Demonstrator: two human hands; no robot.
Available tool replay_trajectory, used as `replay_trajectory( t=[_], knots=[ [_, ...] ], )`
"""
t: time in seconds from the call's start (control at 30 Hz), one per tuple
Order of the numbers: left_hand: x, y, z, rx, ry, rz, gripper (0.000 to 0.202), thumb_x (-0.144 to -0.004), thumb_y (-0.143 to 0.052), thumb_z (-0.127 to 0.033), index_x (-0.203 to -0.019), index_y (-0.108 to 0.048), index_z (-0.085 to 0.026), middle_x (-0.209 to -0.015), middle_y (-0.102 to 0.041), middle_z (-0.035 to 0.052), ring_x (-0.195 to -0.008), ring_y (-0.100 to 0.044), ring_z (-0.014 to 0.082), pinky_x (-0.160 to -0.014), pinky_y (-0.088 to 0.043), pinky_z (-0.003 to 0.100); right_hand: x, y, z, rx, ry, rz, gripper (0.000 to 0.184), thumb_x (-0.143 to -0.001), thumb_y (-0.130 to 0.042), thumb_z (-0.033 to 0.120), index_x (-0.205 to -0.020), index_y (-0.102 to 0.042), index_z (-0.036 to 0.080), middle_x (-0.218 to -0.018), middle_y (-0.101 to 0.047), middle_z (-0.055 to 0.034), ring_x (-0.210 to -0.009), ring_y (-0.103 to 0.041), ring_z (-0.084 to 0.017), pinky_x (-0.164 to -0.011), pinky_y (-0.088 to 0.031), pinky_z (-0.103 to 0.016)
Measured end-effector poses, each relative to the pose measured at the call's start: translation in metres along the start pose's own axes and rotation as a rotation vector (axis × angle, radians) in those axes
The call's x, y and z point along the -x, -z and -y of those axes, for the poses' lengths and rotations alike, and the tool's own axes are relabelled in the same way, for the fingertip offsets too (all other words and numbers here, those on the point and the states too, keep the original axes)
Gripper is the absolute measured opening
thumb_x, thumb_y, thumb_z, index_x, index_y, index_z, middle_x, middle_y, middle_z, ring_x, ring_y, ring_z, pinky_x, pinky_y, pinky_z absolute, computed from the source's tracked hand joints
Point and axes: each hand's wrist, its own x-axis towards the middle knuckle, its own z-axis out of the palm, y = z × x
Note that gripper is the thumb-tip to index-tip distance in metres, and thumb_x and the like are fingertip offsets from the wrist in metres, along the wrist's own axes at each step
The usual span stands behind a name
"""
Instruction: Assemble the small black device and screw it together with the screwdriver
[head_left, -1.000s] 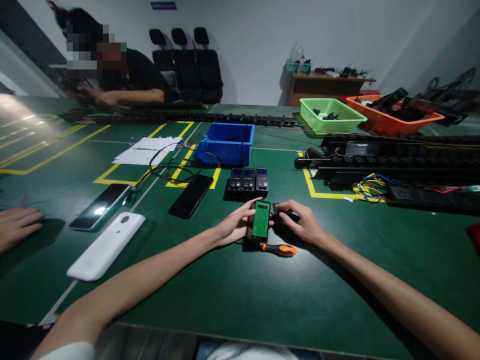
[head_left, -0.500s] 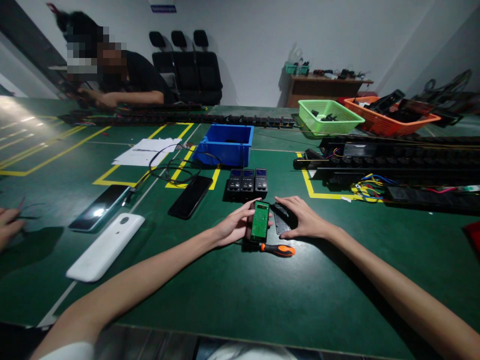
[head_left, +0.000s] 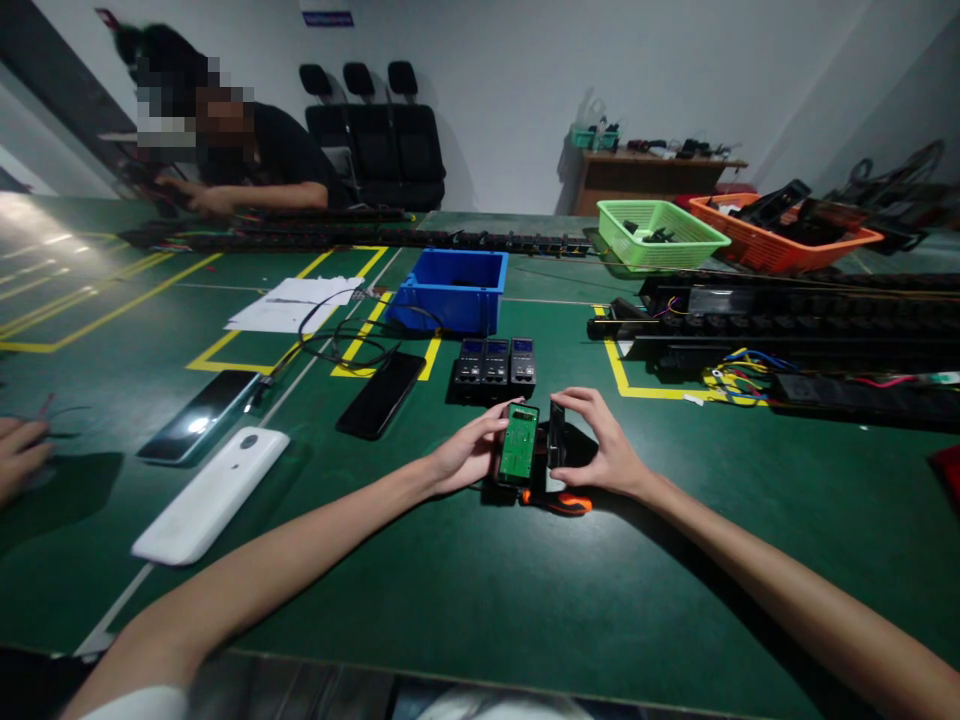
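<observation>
My left hand (head_left: 474, 448) grips a small black case with a green circuit board (head_left: 519, 446) facing up inside it. To its right, my right hand (head_left: 600, 448) pinches a black plastic cover (head_left: 556, 436) by its two ends, tilted on edge. A narrow gap separates the cover from the case. An orange and black screwdriver (head_left: 566, 503) lies just below both, its shaft partly hidden. Beyond my hands stand three black modules (head_left: 495, 368) with small screens, side by side.
A black phone (head_left: 381, 395), a shiny phone (head_left: 199, 416) and a white power bank-like slab (head_left: 214, 495) lie left. Behind are a blue bin (head_left: 448, 305), green basket (head_left: 660, 240) and orange basket (head_left: 787, 245). Another person's hand (head_left: 19, 455) is at the left edge.
My right hand has turned the black cover from lying nearly flat to standing on edge beside the case. My left hand and the circuit board have barely moved.
</observation>
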Motion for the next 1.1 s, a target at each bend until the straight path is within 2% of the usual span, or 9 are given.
replay_trajectory(
  t=[0.2, 0.3, 0.43, 0.53, 0.7, 0.8, 0.93, 1.1],
  knots=[
    [0.0, 0.001, 0.0, 0.002, 0.022, 0.023, 0.052, -0.088, -0.053, -0.025, -0.139, -0.041, -0.026, -0.124, -0.061, 0.0118, -0.106, -0.063, 0.0256, -0.101, -0.04, 0.048, 0.001, -0.004, -0.003, -0.03, 0.0, -0.036, 0.056, -0.069, -0.076, 0.038, -0.12, -0.057, 0.026, -0.127, -0.042, -0.0105, -0.122, -0.044, -0.031, -0.103, -0.04, -0.051],
    [0.0, 0.002, 0.0, 0.013, 0.031, 0.046, 0.052, -0.088, -0.052, -0.026, -0.139, -0.039, -0.025, -0.122, -0.062, 0.0126, -0.105, -0.065, 0.0262, -0.103, -0.037, 0.05, -0.001, -0.004, -0.002, -0.048, -0.019, -0.038, 0.043, -0.072, -0.073, 0.03, -0.112, -0.059, 0.023, -0.124, -0.047, -0.0106, -0.119, -0.047, -0.029, -0.102, -0.041, -0.05],
    [0.0, 0.003, 0.0, 0.028, 0.027, 0.082, 0.051, -0.089, -0.051, -0.025, -0.138, -0.038, -0.023, -0.12, -0.063, 0.0144, -0.106, -0.065, 0.027, -0.105, -0.035, 0.05, -0.003, -0.009, 0.0, -0.095, -0.003, 0.077, 0.041, -0.076, -0.069, 0.025, -0.114, -0.056, 0.022, -0.12, -0.053, -0.0106, -0.115, -0.052, -0.026, -0.098, -0.045, -0.045],
    [0.0, 0.002, 0.001, 0.026, 0.02, 0.07, 0.05, -0.09, -0.049, -0.025, -0.138, -0.038, -0.023, -0.122, -0.062, 0.0151, -0.108, -0.064, 0.0273, -0.105, -0.035, 0.051, -0.003, -0.012, -0.001, -0.099, -0.008, 0.089, 0.039, -0.08, -0.066, 0.022, -0.118, -0.055, 0.022, -0.117, -0.056, -0.0099, -0.111, -0.055, -0.024, -0.094, -0.048, -0.042],
    [0.0, 0.002, 0.0, 0.036, 0.031, 0.069, 0.055, -0.089, -0.05, -0.025, -0.141, -0.032, -0.021, -0.12, -0.064, 0.0172, -0.107, -0.065, 0.0278, -0.105, -0.033, 0.052, -0.002, -0.013, -0.008, 0.124, -0.095, -0.034, 0.039, -0.079, -0.067, 0.024, -0.117, -0.057, 0.022, -0.12, -0.058, -0.0106, -0.115, -0.051, -0.027, -0.098, -0.043, -0.046],
    [0.0, 0.003, 0.001, 0.045, 0.028, 0.079, 0.056, -0.089, -0.051, -0.026, -0.141, -0.031, -0.021, -0.122, -0.063, 0.0182, -0.108, -0.065, 0.0283, -0.106, -0.033, 0.052, -0.001, -0.015, -0.014, 0.253, -0.162, -0.004, 0.044, -0.074, -0.073, 0.031, -0.115, -0.059, 0.021, -0.123, -0.057, -0.0118, -0.114, -0.05, -0.03, -0.095, -0.044, -0.047],
    [0.0, 0.005, 0.002, 0.04, 0.03, 0.081, 0.054, -0.09, -0.05, -0.028, -0.14, -0.032, -0.021, -0.126, -0.06, 0.0197, -0.112, -0.063, 0.0303, -0.105, -0.033, 0.052, 0.0, -0.016, -0.014, 0.317, -0.201, 0.03, 0.032, -0.083, -0.062, 0.029, -0.115, -0.059, 0.02, -0.108, -0.064, -0.0096, -0.099, -0.056, -0.026, -0.085, -0.047, -0.04],
    [-0.001, 0.007, 0.003, 0.043, 0.018, 0.072, 0.05, -0.09, -0.051, -0.028, -0.137, -0.036, -0.02, -0.129, -0.058, 0.0206, -0.114, -0.062, 0.031, -0.105, -0.034, 0.052, 0.001, -0.01, -0.008, 0.475, -0.193, 0.051, 0.033, -0.083, -0.06, 0.029, -0.112, -0.061, 0.015, -0.098, -0.069, -0.0109, -0.087, -0.059, -0.026, -0.076, -0.048, -0.036]
  ],
)
